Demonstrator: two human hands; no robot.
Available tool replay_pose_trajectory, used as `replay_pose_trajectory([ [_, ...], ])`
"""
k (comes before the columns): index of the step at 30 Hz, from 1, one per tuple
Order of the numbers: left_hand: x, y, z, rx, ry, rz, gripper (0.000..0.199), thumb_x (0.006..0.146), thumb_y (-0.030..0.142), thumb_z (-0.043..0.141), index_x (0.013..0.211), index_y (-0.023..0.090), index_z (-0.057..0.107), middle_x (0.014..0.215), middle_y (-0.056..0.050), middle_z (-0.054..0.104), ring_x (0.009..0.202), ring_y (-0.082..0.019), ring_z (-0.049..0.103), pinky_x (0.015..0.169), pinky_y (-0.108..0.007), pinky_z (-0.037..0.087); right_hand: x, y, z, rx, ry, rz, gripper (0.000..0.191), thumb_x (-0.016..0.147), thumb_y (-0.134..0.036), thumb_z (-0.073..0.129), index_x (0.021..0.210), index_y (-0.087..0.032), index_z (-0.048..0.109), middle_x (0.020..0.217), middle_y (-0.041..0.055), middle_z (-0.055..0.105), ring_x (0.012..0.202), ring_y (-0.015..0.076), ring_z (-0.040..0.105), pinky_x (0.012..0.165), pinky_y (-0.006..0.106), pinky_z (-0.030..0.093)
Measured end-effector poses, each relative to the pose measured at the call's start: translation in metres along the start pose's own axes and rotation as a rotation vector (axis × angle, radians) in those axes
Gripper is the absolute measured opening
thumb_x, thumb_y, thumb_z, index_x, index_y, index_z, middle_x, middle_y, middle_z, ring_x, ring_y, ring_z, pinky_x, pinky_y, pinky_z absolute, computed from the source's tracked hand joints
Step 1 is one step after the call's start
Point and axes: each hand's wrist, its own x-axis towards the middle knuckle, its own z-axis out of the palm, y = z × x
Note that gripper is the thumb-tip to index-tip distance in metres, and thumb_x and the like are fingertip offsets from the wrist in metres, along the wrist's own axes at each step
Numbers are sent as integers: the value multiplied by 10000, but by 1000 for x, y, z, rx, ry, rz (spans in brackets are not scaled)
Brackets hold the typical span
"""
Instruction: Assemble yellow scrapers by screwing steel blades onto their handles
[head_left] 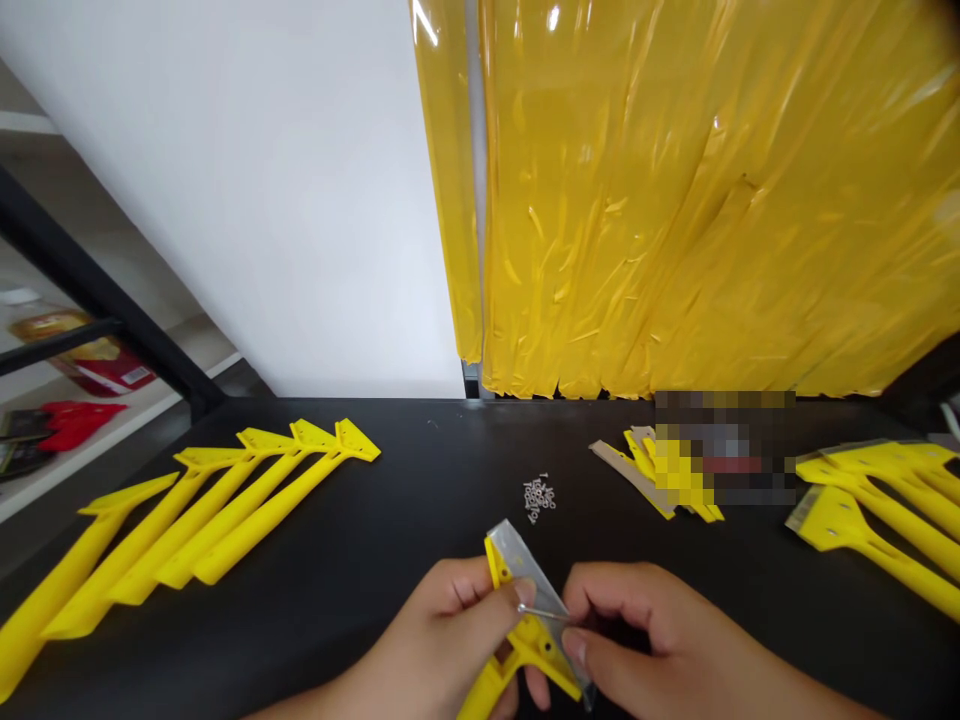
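Head view: the yellow scraper (534, 632) is low in the middle over the tabletop (420, 500), clasped by the left hand (442, 630), thumb on top, while the right hand (645, 620) pinches a thin metal rod (549, 613) between closed fingertips. It looks light and stiff, the metal blade (517, 555) probably slick and sharp, so the plastic head or handle seems the safer hold. Small screws (538, 497) lie just beyond, yellow handles (262, 520) left, strips (634, 478) and more scrapers (832, 520) right, nothing visibly blocking either hand.
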Motion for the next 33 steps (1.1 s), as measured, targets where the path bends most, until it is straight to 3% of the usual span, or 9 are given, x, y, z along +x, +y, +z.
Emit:
replay_pose_trajectory([
  [5,1,-1,1,-25,-8,19,480,865,599,677,723,142,713,566,-45,701,312,-57,469,290,-133,306,-2,4,-2,-26,4,-5,217,940,-356,658,783,-207,677,665,-46,536,656,130,502,744,272,476],
  [9,0,6,-1,-92,22,33,479,869,596,661,711,145,695,560,-44,704,293,-61,458,303,-147,336,-6,-1,-9,-18,-109,-17,126,912,-312,679,982,-216,721,838,-20,633,762,138,533,728,250,441],
  [11,-1,9,-2,-111,-2,28,487,875,601,647,713,144,692,537,-37,691,277,-61,446,315,-155,354,-6,-4,-12,-26,-140,3,169,859,-243,711,1026,-222,715,889,-22,646,779,134,531,709,241,419],
  [14,-2,11,-3,-121,1,16,480,899,578,633,730,134,705,550,-44,695,281,-52,447,323,-143,347,-5,-7,-13,-99,-122,-5,159,859,-218,709,1013,-242,741,918,-19,669,835,149,564,748,250,430],
  [17,-3,9,-2,-134,20,15,456,918,543,624,757,128,722,591,-68,719,308,-59,472,303,-132,321,-4,-8,-13,-162,-96,-53,136,937,-324,677,1003,-268,782,880,-7,688,881,177,605,775,260,461],
  [24,-4,6,0,-162,-2,60,442,909,556,651,761,143,709,575,-49,714,300,-58,462,287,-138,331,-6,2,-7,-219,22,-83,225,982,-408,636,881,-238,744,836,-9,706,800,160,613,719,234,475],
  [29,0,1,-2,-116,-14,67,513,851,635,695,734,135,709,575,-56,708,312,-68,480,282,-150,285,-4,6,-1,-118,9,-58,282,991,-474,625,896,-233,736,850,-2,722,814,169,627,745,248,492],
  [33,2,-4,0,-64,-19,69,547,857,663,679,747,129,723,577,-51,698,356,-71,487,319,-158,290,-3,5,2,46,-58,-75,280,968,-434,684,796,-214,667,814,-11,708,838,178,639,781,270,489],
])
